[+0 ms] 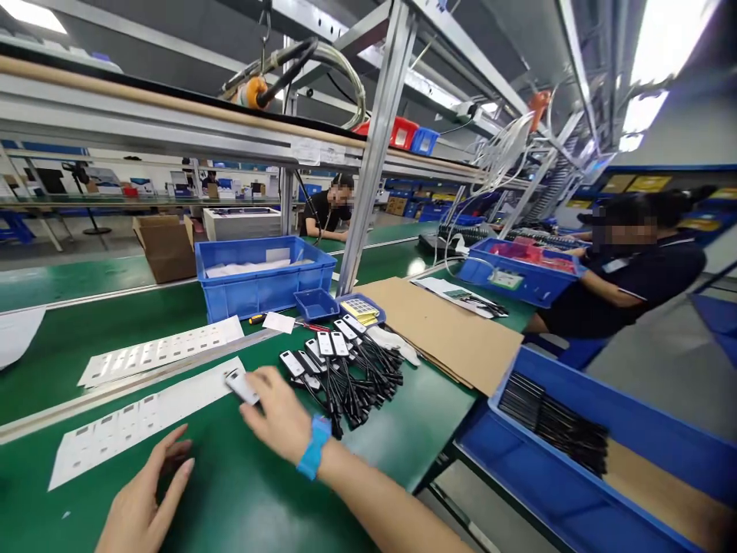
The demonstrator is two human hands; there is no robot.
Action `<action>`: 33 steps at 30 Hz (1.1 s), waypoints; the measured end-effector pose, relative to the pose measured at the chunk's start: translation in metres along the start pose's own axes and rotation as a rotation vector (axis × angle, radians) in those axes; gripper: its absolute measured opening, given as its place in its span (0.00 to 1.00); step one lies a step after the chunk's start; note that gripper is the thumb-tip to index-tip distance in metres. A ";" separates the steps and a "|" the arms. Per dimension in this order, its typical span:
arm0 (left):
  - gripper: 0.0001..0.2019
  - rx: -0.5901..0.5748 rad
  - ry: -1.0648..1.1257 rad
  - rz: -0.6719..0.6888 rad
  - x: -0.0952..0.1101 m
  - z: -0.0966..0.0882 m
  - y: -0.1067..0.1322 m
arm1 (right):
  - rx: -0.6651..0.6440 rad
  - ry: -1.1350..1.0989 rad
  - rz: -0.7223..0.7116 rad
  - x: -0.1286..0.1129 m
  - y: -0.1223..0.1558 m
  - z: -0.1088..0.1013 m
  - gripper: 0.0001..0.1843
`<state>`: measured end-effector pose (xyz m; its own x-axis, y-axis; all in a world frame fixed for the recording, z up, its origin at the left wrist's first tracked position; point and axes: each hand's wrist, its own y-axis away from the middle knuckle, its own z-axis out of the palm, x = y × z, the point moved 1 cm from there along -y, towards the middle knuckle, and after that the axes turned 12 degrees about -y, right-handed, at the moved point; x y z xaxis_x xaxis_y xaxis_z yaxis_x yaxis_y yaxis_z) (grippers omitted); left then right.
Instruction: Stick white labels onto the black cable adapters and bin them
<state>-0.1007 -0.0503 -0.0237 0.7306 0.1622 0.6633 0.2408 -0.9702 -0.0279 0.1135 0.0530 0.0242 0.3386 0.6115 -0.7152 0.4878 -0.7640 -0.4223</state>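
Right hand: the right hand (pixel 282 415), a blue wristband (pixel 315 448) at its wrist, has a grip closed on one white rectangular module (pixel 242 386) — pinched between thumb and fingers.
Held module: tilted, at the right end of the nearer printed white sheet (pixel 190 403), toward the middle of the green tabletop (pixel 242 491); whether it touches the sheet I cannot tell.
Left hand: the left hand (pixel 141 491) is near the tabletop's near edge, thumb and forefinger parted, nothing visible between them.
Nearer sheet: lies slanting, its left end beyond the left hand, rows of small squares on it.
Metal rail: the metal rail (pixel 34 425) runs between that sheet and a second printed sheet (pixel 164 351), which is farther from the near edge.
Cabled modules: a heap of white modules with black cables (pixel 362 376) lies right of the right hand, toward the tabletop's right edge.
Cardboard: flat brown sheets (pixel 443 322) lie at the right edge, beyond the heap.
Blue bin: the bin (pixel 662 415) stands outside the right edge — bundled black cables (pixel 553 422) inside.
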 end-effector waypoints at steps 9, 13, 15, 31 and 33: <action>0.28 0.303 -1.019 0.112 -0.050 -0.004 -0.008 | 0.152 0.604 0.484 0.067 -0.029 -0.099 0.18; 0.24 0.232 -0.991 0.019 -0.032 -0.003 0.005 | 0.020 0.497 0.303 0.063 -0.038 -0.057 0.21; 0.23 0.235 -0.971 -0.005 -0.027 -0.003 0.009 | -0.124 0.375 0.161 0.050 -0.046 -0.017 0.19; 0.18 0.336 -0.751 -0.011 -0.018 -0.009 0.015 | -0.173 -0.151 -0.064 0.005 -0.080 0.164 0.04; 0.17 0.358 -0.720 -0.007 -0.018 -0.013 0.016 | -0.157 -0.230 -0.119 -0.003 -0.071 0.145 0.05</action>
<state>-0.1183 -0.0709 -0.0266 0.9317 0.3625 0.0228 0.3477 -0.8720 -0.3446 -0.0386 0.0759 -0.0248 0.0889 0.6183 -0.7809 0.6375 -0.6377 -0.4323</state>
